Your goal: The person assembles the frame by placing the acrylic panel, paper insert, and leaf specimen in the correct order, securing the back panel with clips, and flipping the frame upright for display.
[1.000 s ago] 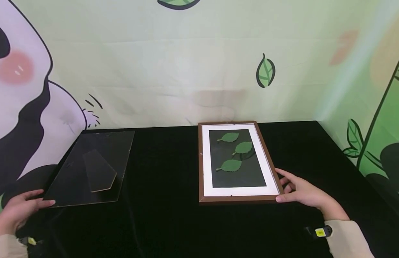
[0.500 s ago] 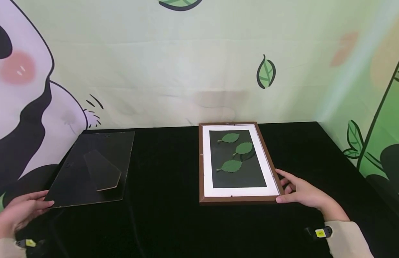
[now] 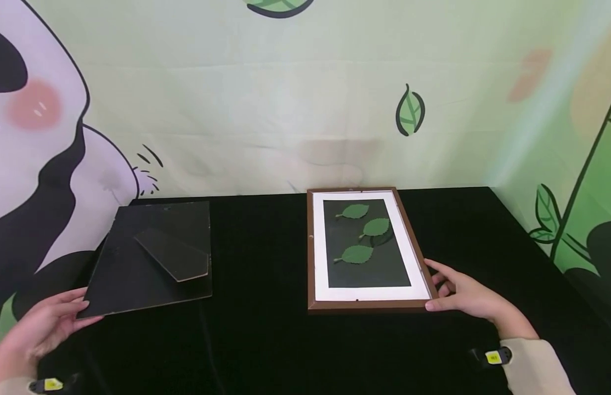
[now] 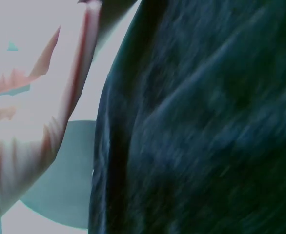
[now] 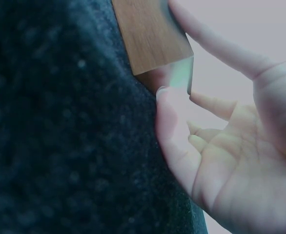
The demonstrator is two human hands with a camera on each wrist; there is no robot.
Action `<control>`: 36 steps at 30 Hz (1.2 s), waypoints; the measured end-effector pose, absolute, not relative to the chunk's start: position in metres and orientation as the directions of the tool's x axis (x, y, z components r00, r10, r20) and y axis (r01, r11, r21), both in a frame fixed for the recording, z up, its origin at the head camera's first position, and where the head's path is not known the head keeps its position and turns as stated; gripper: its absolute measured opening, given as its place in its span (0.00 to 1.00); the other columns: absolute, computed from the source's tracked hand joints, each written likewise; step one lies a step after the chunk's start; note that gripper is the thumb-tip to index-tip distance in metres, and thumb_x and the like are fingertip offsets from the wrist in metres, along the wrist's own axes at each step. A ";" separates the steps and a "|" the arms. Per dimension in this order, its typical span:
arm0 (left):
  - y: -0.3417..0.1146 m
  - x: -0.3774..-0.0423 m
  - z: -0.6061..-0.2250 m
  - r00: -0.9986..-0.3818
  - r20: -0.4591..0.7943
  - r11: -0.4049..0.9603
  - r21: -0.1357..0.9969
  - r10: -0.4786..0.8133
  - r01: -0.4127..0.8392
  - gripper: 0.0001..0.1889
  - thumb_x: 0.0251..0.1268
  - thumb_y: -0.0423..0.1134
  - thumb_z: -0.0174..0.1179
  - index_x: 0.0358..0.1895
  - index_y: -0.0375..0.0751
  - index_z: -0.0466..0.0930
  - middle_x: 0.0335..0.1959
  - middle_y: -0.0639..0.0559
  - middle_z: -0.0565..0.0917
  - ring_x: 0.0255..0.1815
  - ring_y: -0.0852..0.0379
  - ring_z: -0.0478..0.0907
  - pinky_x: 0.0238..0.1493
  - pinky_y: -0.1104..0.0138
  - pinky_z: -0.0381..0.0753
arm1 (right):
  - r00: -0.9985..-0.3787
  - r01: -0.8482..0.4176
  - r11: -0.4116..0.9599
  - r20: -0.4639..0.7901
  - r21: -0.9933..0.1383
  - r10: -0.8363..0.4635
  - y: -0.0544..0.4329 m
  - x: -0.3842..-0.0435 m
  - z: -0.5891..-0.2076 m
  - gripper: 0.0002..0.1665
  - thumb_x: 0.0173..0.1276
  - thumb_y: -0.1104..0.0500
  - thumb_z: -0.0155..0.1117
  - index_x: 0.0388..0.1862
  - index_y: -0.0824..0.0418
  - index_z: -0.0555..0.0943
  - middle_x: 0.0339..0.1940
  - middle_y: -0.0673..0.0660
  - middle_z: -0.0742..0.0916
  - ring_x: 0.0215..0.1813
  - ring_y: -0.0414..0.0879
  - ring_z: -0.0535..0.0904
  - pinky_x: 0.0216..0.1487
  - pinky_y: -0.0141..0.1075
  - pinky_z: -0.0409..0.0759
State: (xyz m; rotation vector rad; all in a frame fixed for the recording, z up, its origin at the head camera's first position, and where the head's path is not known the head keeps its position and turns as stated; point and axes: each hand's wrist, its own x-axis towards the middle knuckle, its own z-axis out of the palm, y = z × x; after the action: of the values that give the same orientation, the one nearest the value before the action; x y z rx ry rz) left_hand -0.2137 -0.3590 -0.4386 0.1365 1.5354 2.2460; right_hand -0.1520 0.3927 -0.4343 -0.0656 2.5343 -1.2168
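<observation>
A pale green cloth wall (image 3: 226,109) spans the back of the head view, faintly creased from side to side and brighter toward its upper middle. A printed panda (image 3: 54,49) with a pink cheek fills the upper left, its black band running down the left edge. One green leaf (image 3: 410,112) is printed right of centre; another (image 3: 279,6) is cut off by the top edge. At the right, a whitish streak (image 3: 547,93) slants up from the table's far corner, near a faint red shape (image 3: 530,74); greener print, a sprig (image 3: 547,211) and dark rounded shapes (image 3: 606,252) lie beyond. The table (image 3: 261,340) is black, its cloth looking blurred and bluish in both wrist views.
</observation>
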 end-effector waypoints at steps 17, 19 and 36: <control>-0.288 -0.187 -0.421 -0.861 0.068 -0.516 0.823 0.505 -0.237 0.29 0.74 0.20 0.25 0.55 0.36 0.80 0.52 0.47 0.83 0.51 0.51 0.83 0.49 0.61 0.82 | -0.945 0.094 0.632 -0.268 -0.769 -0.186 0.394 -0.151 -0.434 0.61 0.55 0.51 0.75 0.76 0.66 0.48 0.55 0.68 0.72 0.42 0.50 0.74 0.41 0.40 0.75; -0.279 -0.183 -0.418 -0.869 0.065 -0.519 0.823 0.491 -0.232 0.28 0.74 0.21 0.26 0.55 0.37 0.80 0.53 0.47 0.83 0.52 0.51 0.83 0.50 0.61 0.82 | -0.945 0.092 0.633 -0.267 -0.768 -0.186 0.394 -0.152 -0.434 0.61 0.55 0.51 0.75 0.76 0.66 0.48 0.55 0.68 0.72 0.42 0.50 0.74 0.41 0.40 0.75; -0.212 -0.160 -0.394 -0.850 0.161 -0.520 0.841 0.501 -0.148 0.25 0.75 0.21 0.28 0.62 0.39 0.72 0.60 0.47 0.80 0.56 0.51 0.80 0.54 0.61 0.78 | -0.933 0.106 0.621 -0.294 -0.777 -0.209 0.394 -0.153 -0.429 0.58 0.58 0.52 0.73 0.76 0.67 0.47 0.56 0.69 0.72 0.39 0.50 0.77 0.41 0.40 0.77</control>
State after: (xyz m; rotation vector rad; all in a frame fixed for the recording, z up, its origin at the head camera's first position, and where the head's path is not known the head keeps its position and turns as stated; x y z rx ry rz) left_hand -0.1603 -0.2120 -0.3944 0.5503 1.2666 2.3866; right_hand -0.1528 0.3941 -0.4289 -0.0826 2.4900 -1.2266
